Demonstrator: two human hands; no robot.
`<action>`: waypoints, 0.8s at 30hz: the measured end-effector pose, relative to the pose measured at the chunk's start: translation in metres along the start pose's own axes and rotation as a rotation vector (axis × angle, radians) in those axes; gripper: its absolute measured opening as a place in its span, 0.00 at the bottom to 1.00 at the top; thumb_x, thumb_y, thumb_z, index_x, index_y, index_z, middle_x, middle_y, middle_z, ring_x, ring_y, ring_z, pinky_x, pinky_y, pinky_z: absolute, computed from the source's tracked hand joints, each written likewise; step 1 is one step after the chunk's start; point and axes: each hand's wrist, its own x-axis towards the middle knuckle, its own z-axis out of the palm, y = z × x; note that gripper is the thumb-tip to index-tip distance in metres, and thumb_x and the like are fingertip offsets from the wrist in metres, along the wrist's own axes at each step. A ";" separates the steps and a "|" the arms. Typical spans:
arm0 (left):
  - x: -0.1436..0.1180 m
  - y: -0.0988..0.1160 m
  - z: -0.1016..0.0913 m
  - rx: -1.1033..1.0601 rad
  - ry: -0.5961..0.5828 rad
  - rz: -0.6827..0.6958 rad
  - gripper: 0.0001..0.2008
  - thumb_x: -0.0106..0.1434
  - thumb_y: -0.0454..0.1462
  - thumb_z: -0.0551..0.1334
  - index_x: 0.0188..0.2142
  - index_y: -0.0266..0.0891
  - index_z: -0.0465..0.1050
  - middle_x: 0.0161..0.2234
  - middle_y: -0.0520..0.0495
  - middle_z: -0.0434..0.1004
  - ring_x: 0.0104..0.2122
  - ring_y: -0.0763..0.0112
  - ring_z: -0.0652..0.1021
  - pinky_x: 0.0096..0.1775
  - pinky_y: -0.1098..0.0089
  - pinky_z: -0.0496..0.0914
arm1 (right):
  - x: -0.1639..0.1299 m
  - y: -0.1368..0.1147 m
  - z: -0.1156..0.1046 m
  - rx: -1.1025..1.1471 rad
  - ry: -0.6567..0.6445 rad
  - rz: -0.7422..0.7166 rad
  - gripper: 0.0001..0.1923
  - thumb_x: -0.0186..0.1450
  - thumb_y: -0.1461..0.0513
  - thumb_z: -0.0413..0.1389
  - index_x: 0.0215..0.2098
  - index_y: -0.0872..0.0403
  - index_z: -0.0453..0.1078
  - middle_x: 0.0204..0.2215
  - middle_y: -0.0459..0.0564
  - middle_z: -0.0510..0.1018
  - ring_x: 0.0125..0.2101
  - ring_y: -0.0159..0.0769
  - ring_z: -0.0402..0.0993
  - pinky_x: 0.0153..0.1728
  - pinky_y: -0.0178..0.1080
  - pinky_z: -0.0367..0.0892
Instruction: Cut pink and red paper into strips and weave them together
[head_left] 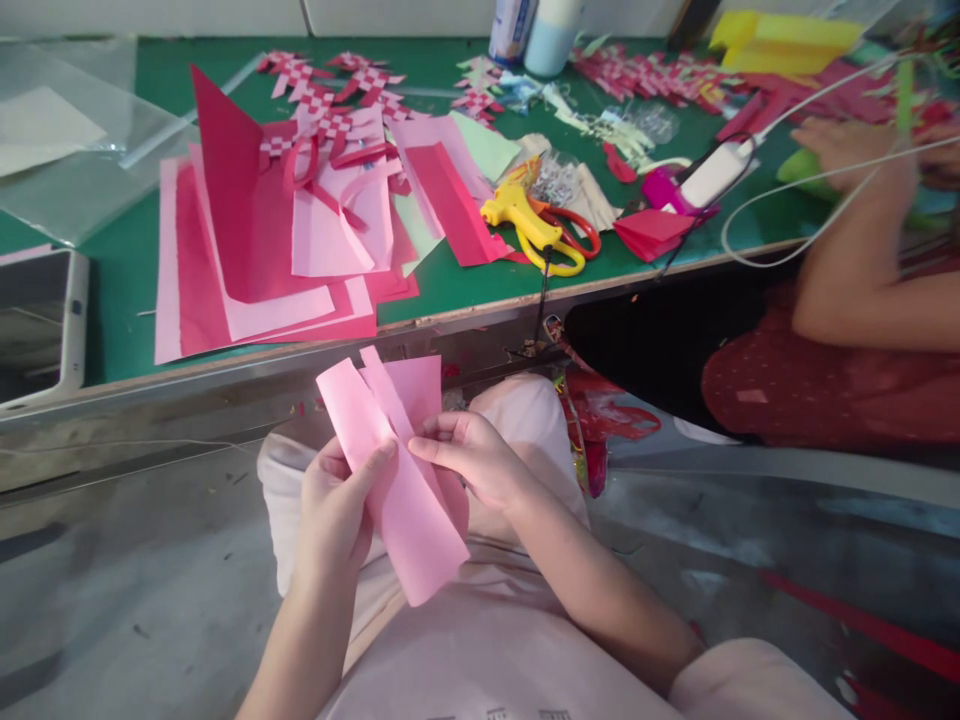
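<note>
A folded sheet of pink paper [420, 520] is held above my lap, partly split into a narrow strip along its upper right side. My left hand [341, 495] grips its left edge, the thumb pressed flat on the front face. On the other side, my right hand [472, 455] pinches the strip's edge between thumb and fingers. Part of the sheet behind the strip is covered by the hands. On the green table ahead lie stacked pink and red paper sheets [202, 260] and a pair of scissors [566, 250] beside a yellow glue gun [525, 215].
A tablet [45, 325] lies at the table's left edge near clear plastic sheets [67, 190]. Woven paper pieces [315, 100] and two bottles [551, 35] stand or lie farther back. At right, another person's arm [855, 240] works near a white cable [810, 250].
</note>
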 end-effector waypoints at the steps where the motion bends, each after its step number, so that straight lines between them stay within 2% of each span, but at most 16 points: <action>1: 0.000 0.001 0.001 0.000 0.000 0.000 0.21 0.43 0.38 0.74 0.37 0.34 0.75 0.30 0.44 0.80 0.28 0.66 0.79 0.32 0.69 0.74 | 0.000 0.000 0.000 0.003 -0.002 -0.005 0.16 0.47 0.55 0.69 0.28 0.56 0.73 0.26 0.44 0.76 0.28 0.29 0.71 0.34 0.34 0.65; 14: -0.001 -0.002 0.001 -0.038 -0.012 0.022 0.20 0.45 0.37 0.73 0.38 0.34 0.75 0.30 0.45 0.80 0.29 0.67 0.79 0.33 0.70 0.74 | -0.002 0.003 0.005 0.039 -0.011 -0.071 0.16 0.49 0.55 0.68 0.27 0.55 0.71 0.25 0.42 0.73 0.28 0.27 0.68 0.33 0.33 0.63; 24: 0.002 0.001 0.000 -0.021 0.016 0.023 0.22 0.42 0.39 0.74 0.36 0.33 0.75 0.31 0.44 0.80 0.31 0.62 0.80 0.34 0.66 0.75 | -0.002 0.002 0.000 -0.019 0.013 -0.025 0.18 0.45 0.55 0.70 0.27 0.56 0.72 0.25 0.44 0.75 0.28 0.29 0.70 0.34 0.34 0.64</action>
